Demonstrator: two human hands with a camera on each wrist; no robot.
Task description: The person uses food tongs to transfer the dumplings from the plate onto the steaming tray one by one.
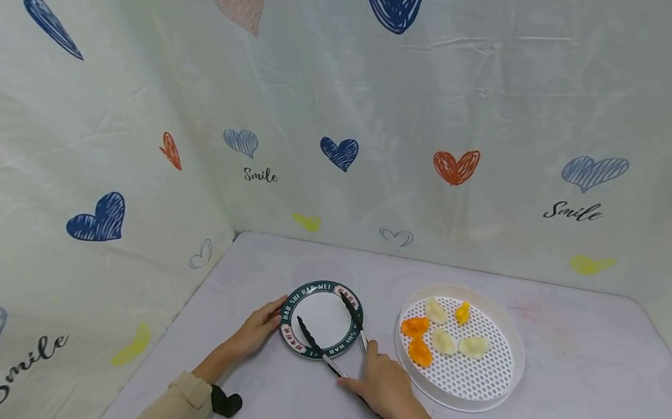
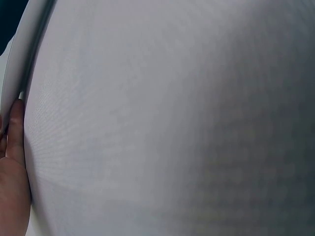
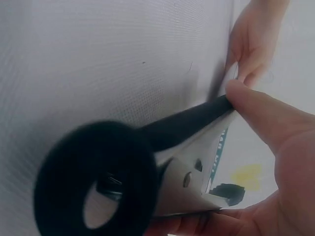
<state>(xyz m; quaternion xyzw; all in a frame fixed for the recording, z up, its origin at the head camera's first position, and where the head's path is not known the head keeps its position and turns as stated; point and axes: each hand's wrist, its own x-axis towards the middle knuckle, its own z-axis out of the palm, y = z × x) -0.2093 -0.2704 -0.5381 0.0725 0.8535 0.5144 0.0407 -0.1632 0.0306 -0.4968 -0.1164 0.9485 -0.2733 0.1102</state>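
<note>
In the head view my left hand [image 1: 256, 329] holds the left rim of a round plate [image 1: 324, 317], white with a dark green lettered border. My right hand [image 1: 385, 382] grips metal tongs [image 1: 328, 364] with black tips. The tongs' arms are spread, both tips over the plate, with nothing between them. The right wrist view shows the black ring end of the tongs [image 3: 98, 132] up close, the thumb pressing on one arm. Only part of my left hand [image 2: 14, 187] appears at the edge of the left wrist view, by the plate rim.
Right of the plate stands a round white perforated tray [image 1: 480, 385]. In it lie several pale yellow dumpling-like pieces [image 1: 444, 342], orange pieces [image 1: 420, 351] and a small yellow piece [image 1: 463, 312]. A white curtain [image 1: 384, 105] printed with hearts hangs behind and left of the pale table [image 1: 571, 371].
</note>
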